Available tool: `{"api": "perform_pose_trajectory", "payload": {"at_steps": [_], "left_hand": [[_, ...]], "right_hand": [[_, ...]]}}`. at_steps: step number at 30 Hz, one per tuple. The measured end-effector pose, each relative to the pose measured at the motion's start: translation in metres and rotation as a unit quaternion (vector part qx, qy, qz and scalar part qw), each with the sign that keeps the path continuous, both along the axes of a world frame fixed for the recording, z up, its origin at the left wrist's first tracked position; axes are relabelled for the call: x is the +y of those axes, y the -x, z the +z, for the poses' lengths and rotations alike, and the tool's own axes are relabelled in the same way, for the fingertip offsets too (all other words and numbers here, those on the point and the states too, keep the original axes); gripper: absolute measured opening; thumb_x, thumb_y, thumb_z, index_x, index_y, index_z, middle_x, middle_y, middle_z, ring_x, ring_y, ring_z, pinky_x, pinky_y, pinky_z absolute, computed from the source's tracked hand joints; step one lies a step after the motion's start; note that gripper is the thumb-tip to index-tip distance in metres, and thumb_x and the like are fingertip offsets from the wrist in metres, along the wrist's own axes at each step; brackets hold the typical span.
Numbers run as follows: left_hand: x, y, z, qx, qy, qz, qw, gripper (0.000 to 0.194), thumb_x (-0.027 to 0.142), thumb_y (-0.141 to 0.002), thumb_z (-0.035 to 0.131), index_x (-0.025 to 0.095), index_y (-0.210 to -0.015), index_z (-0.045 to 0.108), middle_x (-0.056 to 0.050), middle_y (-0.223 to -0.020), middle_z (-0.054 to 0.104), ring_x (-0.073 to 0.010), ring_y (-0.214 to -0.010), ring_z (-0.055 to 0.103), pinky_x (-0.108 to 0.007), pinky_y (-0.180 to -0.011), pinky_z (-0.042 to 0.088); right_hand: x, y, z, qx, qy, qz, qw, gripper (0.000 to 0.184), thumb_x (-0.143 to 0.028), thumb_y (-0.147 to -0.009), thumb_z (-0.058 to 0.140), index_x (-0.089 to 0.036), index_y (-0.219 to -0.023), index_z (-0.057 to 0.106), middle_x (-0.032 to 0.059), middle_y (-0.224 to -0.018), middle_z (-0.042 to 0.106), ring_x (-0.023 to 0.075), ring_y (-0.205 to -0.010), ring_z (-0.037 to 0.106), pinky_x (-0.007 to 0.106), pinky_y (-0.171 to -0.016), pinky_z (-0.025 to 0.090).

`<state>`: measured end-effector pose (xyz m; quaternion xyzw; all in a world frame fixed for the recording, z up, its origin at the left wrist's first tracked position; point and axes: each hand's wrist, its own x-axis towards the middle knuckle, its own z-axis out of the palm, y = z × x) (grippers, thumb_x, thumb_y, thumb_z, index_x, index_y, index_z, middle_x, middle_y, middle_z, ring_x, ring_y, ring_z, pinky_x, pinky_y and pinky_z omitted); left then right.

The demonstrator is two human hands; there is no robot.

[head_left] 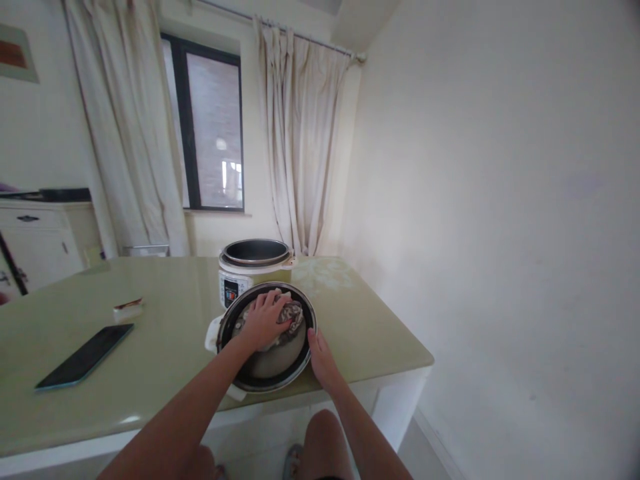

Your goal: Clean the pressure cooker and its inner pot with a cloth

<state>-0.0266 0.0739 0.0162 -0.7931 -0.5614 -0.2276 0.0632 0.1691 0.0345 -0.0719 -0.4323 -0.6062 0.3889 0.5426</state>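
Observation:
An electric pressure cooker's round lid is tilted with its inner side facing me, at the table's near edge. My left hand presses a crumpled, patterned grey-and-white cloth against the inside of the lid. Its fingers are bent over the cloth. On the lid's right rim, my right hand grips the edge, thumb at the front and the other fingers partly hidden. Just behind the lid stands the electric pressure cooker, its top uncovered and a dark pot inside. The lid covers part of its front.
The pale green table ends in a corner at the right, near a white wall. A dark flat tablet-like object lies at the left, with a small white item behind it. Curtains and a window are at the back.

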Motion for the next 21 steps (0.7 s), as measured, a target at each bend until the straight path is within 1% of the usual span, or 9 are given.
{"api": "perform_pose_trajectory", "payload": {"at_steps": [3, 5, 9, 12, 14, 16, 19, 21], "left_hand": [[-0.011, 0.011, 0.005, 0.009, 0.044, 0.029, 0.999, 0.059, 0.043, -0.086, 0.065, 0.031, -0.144, 0.062, -0.013, -0.153, 0.051, -0.0404, -0.134, 0.048, -0.057, -0.106, 0.046], [-0.022, 0.019, 0.008, 0.025, 0.080, 0.027, 0.996, 0.063, 0.043, -0.084, 0.066, 0.032, -0.147, 0.059, -0.013, -0.155, 0.050, -0.0403, -0.135, 0.048, -0.057, -0.106, 0.046], [-0.045, 0.028, 0.009, 0.056, 0.151, -0.023, 0.987, 0.072, 0.039, -0.074, 0.072, 0.034, -0.145, 0.059, -0.014, -0.154, 0.051, -0.0414, -0.140, 0.046, -0.059, -0.111, 0.042], [-0.054, 0.020, 0.003, 0.064, 0.178, -0.063, 0.980, 0.071, 0.036, -0.070, 0.074, 0.035, -0.140, 0.063, -0.013, -0.153, 0.052, -0.0427, -0.141, 0.046, -0.061, -0.113, 0.040], [-0.054, 0.011, -0.001, 0.075, 0.167, -0.070, 0.981, 0.070, 0.035, -0.069, 0.074, 0.034, -0.138, 0.063, -0.014, -0.154, 0.051, -0.0437, -0.142, 0.045, -0.063, -0.113, 0.038], [-0.049, 0.000, -0.003, 0.092, 0.142, -0.074, 0.983, 0.069, 0.034, -0.068, 0.074, 0.034, -0.136, 0.065, -0.014, -0.154, 0.051, -0.0441, -0.142, 0.045, -0.064, -0.113, 0.037], [-0.035, -0.013, 0.000, 0.100, 0.113, -0.085, 0.985, 0.066, 0.036, -0.069, 0.074, 0.035, -0.135, 0.065, -0.011, -0.154, 0.052, -0.0423, -0.141, 0.046, -0.061, -0.112, 0.039], [-0.026, -0.016, 0.004, 0.090, 0.106, -0.069, 0.988, 0.067, 0.039, -0.073, 0.072, 0.035, -0.140, 0.063, -0.011, -0.155, 0.051, -0.0412, -0.141, 0.045, -0.060, -0.111, 0.040]], "right_hand": [[-0.001, 0.001, 0.000, -0.010, 0.000, -0.008, 1.000, 0.079, -0.082, -0.098, 0.039, -0.022, -0.142, 0.066, 0.0134, -0.143, 0.067, 0.0304, -0.143, 0.055, 0.053, -0.126, 0.034], [-0.001, 0.003, 0.001, -0.014, 0.003, -0.008, 1.000, 0.084, -0.084, -0.097, 0.036, -0.020, -0.142, 0.066, 0.0147, -0.144, 0.066, 0.0307, -0.143, 0.054, 0.054, -0.126, 0.033], [-0.001, 0.005, 0.004, -0.012, 0.001, -0.003, 1.000, 0.086, -0.086, -0.096, 0.034, -0.020, -0.144, 0.063, 0.0138, -0.146, 0.065, 0.0287, -0.147, 0.051, 0.050, -0.127, 0.032], [-0.002, 0.005, 0.005, -0.013, -0.007, -0.001, 1.000, 0.084, -0.085, -0.096, 0.034, -0.021, -0.141, 0.064, 0.0133, -0.143, 0.067, 0.0289, -0.143, 0.053, 0.049, -0.126, 0.033], [-0.002, 0.005, 0.005, -0.012, -0.009, 0.004, 1.000, 0.082, -0.085, -0.097, 0.035, -0.021, -0.139, 0.065, 0.0132, -0.138, 0.070, 0.0292, -0.140, 0.056, 0.049, -0.125, 0.035], [-0.002, 0.003, 0.004, -0.008, -0.007, 0.008, 1.000, 0.080, -0.084, -0.097, 0.035, -0.021, -0.137, 0.066, 0.0127, -0.134, 0.071, 0.0288, -0.138, 0.057, 0.049, -0.125, 0.036], [0.001, 0.002, 0.002, 0.001, -0.001, 0.007, 1.000, 0.080, -0.083, -0.098, 0.037, -0.021, -0.141, 0.064, 0.0121, -0.141, 0.068, 0.0281, -0.141, 0.055, 0.048, -0.126, 0.034], [0.002, 0.001, -0.001, 0.006, 0.003, 0.005, 1.000, 0.080, -0.082, -0.098, 0.038, -0.022, -0.145, 0.062, 0.0115, -0.149, 0.064, 0.0277, -0.144, 0.053, 0.047, -0.128, 0.031]]}}
